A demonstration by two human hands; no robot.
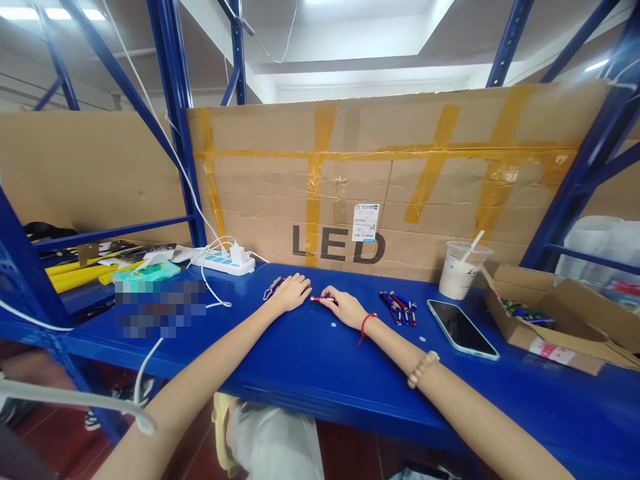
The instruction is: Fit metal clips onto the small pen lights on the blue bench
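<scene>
both hands (293, 291) (345, 308) half hide a small red pen (317, 299).

I see a blue tabletop (320, 363) — on it a phone (463, 329), a drink cup (460, 270), a power strip (227, 261), loose pens (399, 307) and an open cardboard box (560, 327).

Small red pen-like tool (319, 299) with a silver tip, lying flat and crosswise on the blue shelf surface, its 2 ends pinched between the fingertips of the left hand (293, 291) and right hand (345, 308)
</scene>
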